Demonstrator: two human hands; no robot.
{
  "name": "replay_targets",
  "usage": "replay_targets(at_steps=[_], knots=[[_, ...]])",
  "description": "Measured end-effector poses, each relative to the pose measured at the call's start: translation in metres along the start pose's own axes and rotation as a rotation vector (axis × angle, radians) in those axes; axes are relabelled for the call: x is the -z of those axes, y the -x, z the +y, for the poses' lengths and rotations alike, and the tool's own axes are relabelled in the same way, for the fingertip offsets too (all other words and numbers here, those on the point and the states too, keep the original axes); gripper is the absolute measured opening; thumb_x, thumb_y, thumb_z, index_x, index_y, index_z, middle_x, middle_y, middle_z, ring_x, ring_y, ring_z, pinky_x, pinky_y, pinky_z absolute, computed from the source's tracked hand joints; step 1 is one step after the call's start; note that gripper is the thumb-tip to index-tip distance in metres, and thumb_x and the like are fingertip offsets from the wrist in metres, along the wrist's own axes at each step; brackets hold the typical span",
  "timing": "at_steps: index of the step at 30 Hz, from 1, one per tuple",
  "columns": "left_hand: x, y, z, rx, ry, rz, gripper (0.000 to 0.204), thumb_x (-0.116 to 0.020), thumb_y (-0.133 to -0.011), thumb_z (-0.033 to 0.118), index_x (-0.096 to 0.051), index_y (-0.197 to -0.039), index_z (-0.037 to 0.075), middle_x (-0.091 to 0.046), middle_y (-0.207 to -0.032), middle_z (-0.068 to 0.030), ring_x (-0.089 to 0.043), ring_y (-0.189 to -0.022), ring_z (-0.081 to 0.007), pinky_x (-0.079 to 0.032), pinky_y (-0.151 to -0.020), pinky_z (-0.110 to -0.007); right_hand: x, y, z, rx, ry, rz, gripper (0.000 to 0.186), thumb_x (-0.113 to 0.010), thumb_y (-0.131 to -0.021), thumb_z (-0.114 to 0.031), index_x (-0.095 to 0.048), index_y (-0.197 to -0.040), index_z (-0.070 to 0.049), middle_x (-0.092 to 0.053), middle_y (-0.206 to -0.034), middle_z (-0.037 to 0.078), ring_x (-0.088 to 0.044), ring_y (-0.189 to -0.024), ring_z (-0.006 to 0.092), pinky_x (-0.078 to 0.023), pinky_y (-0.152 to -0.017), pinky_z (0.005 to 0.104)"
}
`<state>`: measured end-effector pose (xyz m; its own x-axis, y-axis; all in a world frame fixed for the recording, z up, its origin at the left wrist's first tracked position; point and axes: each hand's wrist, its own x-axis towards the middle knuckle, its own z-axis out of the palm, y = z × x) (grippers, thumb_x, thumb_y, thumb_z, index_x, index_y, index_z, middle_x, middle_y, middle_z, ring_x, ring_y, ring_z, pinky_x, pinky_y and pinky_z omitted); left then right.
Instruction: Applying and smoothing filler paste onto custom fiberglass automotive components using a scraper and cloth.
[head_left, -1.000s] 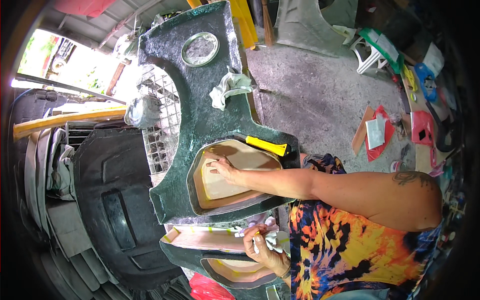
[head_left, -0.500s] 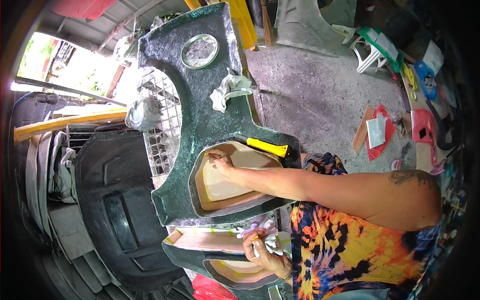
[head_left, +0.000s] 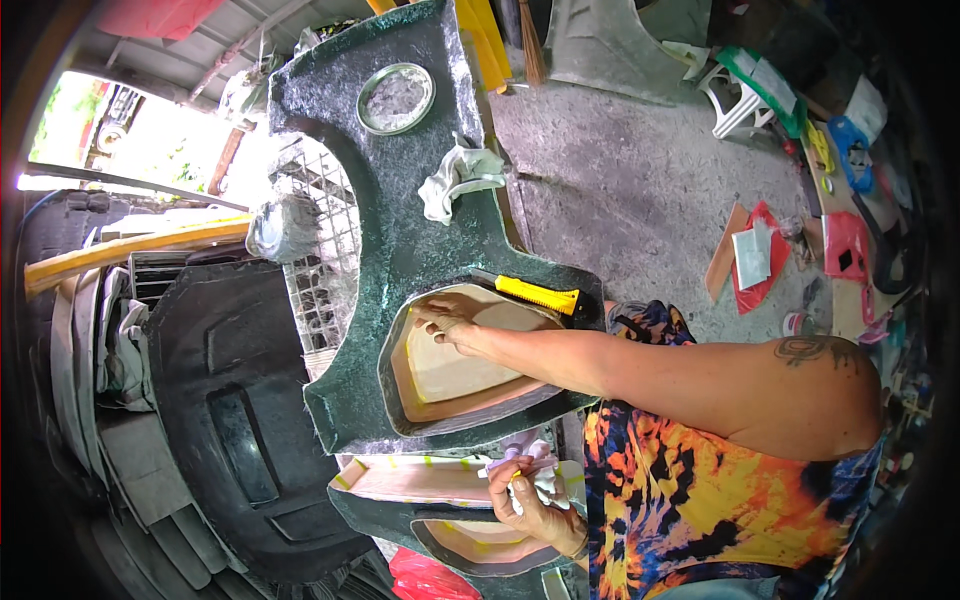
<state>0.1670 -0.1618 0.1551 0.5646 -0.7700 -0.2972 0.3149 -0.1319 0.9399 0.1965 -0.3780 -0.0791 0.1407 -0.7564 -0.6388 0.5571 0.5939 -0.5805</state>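
My right hand (head_left: 446, 327) reaches into the tan-lined recess of a dark green moulded panel (head_left: 420, 240). Its fingers stretch out along the recess's far inner side, beside a yellow line, and I see nothing held in them. Lower in the view, my left hand (head_left: 530, 505) is closed on a crumpled white and pale purple bundle (head_left: 540, 468); a small yellow bit shows at its fingers. It hovers over a second panel (head_left: 375, 515) with a similar recess and yellow strips. A yellow utility knife (head_left: 538, 294) lies on the first panel's rim, next to my right forearm.
A round metal lid or tray (head_left: 397, 98) and a crumpled whitish glove or cloth (head_left: 460, 180) rest on the panel. A large black panel (head_left: 245, 400) leans at the left. A white stool (head_left: 738, 105) and red plastic (head_left: 752, 285) are on the concrete floor.
My right hand has shifted slightly within the recess, and its fingers look more stretched out. The left hand keeps its hold on the bundle, nearly still.
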Motion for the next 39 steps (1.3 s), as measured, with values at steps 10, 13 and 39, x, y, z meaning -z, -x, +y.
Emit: replay_targets(at_steps=[10, 13, 39], knots=[[0.000, -0.001, -0.001, -0.007, -0.043, 0.034, 0.018, -0.064, -0.085, 0.016, -0.058, -0.088, 0.000, -0.052, -0.086, -0.0085, -0.053, -0.083, -0.0186, -0.051, -0.077, -0.035, 0.005, 0.003, -0.010, -0.110, -0.014, -0.070, 0.024, -0.070, -0.084, -0.036, -0.060, -0.094, -0.017, -0.060, -0.076, -0.003, -0.046, -0.055, 0.0037, -0.032, -0.043, 0.0179], [-0.003, 0.000, 0.001, 0.004, -0.051, 0.031, 0.019, -0.065, -0.085, 0.017, -0.058, -0.088, 0.000, -0.052, -0.087, -0.0086, -0.052, -0.084, -0.0192, -0.050, -0.078, -0.034, 0.005, 0.005, -0.013, -0.114, 0.018, -0.067, 0.026, -0.070, -0.084, -0.040, -0.059, -0.093, -0.018, -0.061, -0.078, -0.003, -0.046, -0.057, 0.0028, -0.032, -0.045, 0.0173], [0.009, 0.000, -0.006, -0.055, -0.057, -0.048, 0.017, -0.059, -0.091, 0.018, -0.058, -0.094, 0.001, -0.053, -0.089, -0.0078, -0.054, -0.083, -0.0175, -0.051, -0.074, -0.031, -0.017, 0.038, 0.002, 0.078, 0.085, -0.089, 0.047, -0.042, -0.094, -0.010, -0.043, -0.140, -0.013, -0.058, -0.100, -0.001, -0.051, -0.068, 0.0059, -0.047, -0.053, 0.0202]])
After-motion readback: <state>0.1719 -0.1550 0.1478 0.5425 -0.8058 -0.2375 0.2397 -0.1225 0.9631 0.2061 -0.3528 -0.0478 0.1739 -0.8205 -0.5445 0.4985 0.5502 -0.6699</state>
